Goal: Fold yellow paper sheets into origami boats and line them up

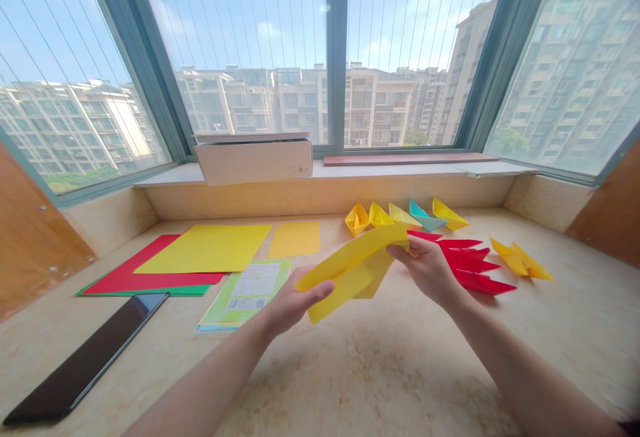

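Both hands hold a folded sheet of yellow paper (350, 270) in the air above the stone counter (380, 384). My left hand (293, 300) grips its lower left part, and my right hand (425, 270) pinches its upper right end. Beyond my right hand, several folded yellow paper boats (380, 215) and a teal one (425, 219) stand in a row. Several red paper boats (473, 265) lie just right of my right hand, partly hidden by it. A larger yellow paper boat (520, 260) lies further right.
Flat yellow (203, 248) and red (150, 267) sheets lie stacked at left, beside a smaller yellow sheet (295, 239) and a printed leaflet (245, 294). A dark tablet (87, 357) lies near the front left. A white box (254, 160) stands on the window ledge.
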### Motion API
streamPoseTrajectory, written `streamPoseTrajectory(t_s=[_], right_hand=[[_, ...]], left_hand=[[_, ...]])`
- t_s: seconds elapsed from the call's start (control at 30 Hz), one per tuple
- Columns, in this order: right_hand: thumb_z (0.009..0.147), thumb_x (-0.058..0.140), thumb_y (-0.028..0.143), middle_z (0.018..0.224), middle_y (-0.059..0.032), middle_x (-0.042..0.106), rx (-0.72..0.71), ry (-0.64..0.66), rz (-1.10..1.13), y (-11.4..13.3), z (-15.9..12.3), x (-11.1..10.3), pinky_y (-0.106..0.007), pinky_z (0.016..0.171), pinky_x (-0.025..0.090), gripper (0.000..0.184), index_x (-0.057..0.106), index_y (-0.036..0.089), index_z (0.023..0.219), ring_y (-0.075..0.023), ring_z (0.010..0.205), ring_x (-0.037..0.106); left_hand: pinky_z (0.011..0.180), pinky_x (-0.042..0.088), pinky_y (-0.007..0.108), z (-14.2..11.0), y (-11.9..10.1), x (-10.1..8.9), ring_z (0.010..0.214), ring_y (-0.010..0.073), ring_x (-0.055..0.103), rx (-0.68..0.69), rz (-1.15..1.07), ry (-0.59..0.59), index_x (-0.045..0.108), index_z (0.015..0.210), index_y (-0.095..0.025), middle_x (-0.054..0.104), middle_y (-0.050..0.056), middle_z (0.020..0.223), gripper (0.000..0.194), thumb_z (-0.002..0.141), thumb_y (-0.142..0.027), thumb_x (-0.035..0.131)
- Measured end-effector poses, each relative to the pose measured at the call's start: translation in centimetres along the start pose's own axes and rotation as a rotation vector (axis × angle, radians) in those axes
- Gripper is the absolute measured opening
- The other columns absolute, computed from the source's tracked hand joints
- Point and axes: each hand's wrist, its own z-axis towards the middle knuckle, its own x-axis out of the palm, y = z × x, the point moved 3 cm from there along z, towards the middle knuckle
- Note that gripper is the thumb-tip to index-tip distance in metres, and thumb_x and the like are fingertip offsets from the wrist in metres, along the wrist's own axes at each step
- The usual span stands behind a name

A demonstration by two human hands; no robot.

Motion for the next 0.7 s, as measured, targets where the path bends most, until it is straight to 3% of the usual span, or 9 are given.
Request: streamPoseTrajectory(t_s=[0.13, 0.2, 0.3, 0.4, 0.47, 0.6, 0.7], right_hand=[[0.078, 0.076, 0.046, 0.089, -0.0062, 0.074, 0.074, -0.097, 0.082, 0.0, -0.1, -0.3, -0.037, 0.073, 0.055, 0.027, 0.073, 0.021, 0.087, -0.0242, 0.080, 0.067], [0.078, 0.075, 0.047, 0.088, -0.0064, 0.073, 0.104, -0.138, 0.121, -0.1, -0.2, -0.1, -0.033, 0.067, 0.054, 0.027, 0.071, 0.021, 0.085, -0.0222, 0.076, 0.067], [0.081, 0.070, 0.052, 0.095, -0.0090, 0.074, 0.151, -0.119, 0.219, -0.1, -0.4, 0.8, -0.031, 0.062, 0.054, 0.037, 0.069, 0.021, 0.099, -0.0233, 0.079, 0.069], [0.081, 0.069, 0.055, 0.103, -0.0114, 0.074, 0.199, 0.005, 0.342, -0.1, -0.7, 2.3, -0.034, 0.067, 0.055, 0.048, 0.065, 0.021, 0.115, -0.0273, 0.090, 0.070], [0.082, 0.069, 0.053, 0.103, -0.0103, 0.075, 0.242, 0.051, 0.390, -0.1, -1.0, 3.0, -0.035, 0.072, 0.055, 0.045, 0.066, 0.022, 0.113, -0.0276, 0.093, 0.070], [0.085, 0.069, 0.047, 0.096, -0.0069, 0.076, 0.268, -0.008, 0.417, -0.3, -1.4, 3.1, -0.032, 0.076, 0.054, 0.027, 0.071, 0.021, 0.094, -0.0250, 0.091, 0.070], [0.084, 0.070, 0.046, 0.094, -0.0061, 0.076, 0.271, -0.057, 0.460, -0.4, -1.5, 3.1, -0.033, 0.072, 0.055, 0.025, 0.071, 0.022, 0.092, -0.0259, 0.088, 0.070]], left_hand=[[0.067, 0.051, 0.029, 0.0, -0.1, 0.9, 0.078, 0.0212, 0.068, -0.104, 0.026, 0.080, 0.070, 0.107, -0.014, 0.074, 0.010, 0.091, 0.039, 0.082, -0.044, 0.069], [0.065, 0.050, 0.027, 0.2, 0.2, 1.2, 0.073, 0.0193, 0.067, -0.111, 0.006, 0.042, 0.070, 0.102, -0.013, 0.073, 0.009, 0.083, 0.035, 0.083, -0.043, 0.068], [0.061, 0.048, 0.026, 0.6, 0.9, 1.1, 0.069, 0.0174, 0.065, -0.068, -0.005, -0.060, 0.069, 0.095, -0.012, 0.071, 0.008, 0.078, 0.032, 0.082, -0.041, 0.070], [0.065, 0.049, 0.027, 0.8, 1.3, 1.0, 0.071, 0.0169, 0.064, -0.021, -0.022, -0.146, 0.067, 0.097, -0.012, 0.071, 0.008, 0.082, 0.032, 0.083, -0.041, 0.070], [0.065, 0.048, 0.027, 0.8, 1.2, 1.1, 0.070, 0.0161, 0.062, -0.005, -0.001, -0.158, 0.067, 0.094, -0.012, 0.070, 0.007, 0.080, 0.031, 0.083, -0.040, 0.069], [0.062, 0.046, 0.025, 0.5, 0.7, 1.9, 0.069, 0.0151, 0.060, -0.018, 0.064, -0.113, 0.066, 0.093, -0.012, 0.067, 0.004, 0.075, 0.029, 0.082, -0.039, 0.070], [0.063, 0.047, 0.026, 0.2, 0.5, 2.7, 0.071, 0.0161, 0.062, -0.034, 0.083, -0.080, 0.066, 0.098, -0.011, 0.068, 0.005, 0.078, 0.031, 0.083, -0.039, 0.069]])
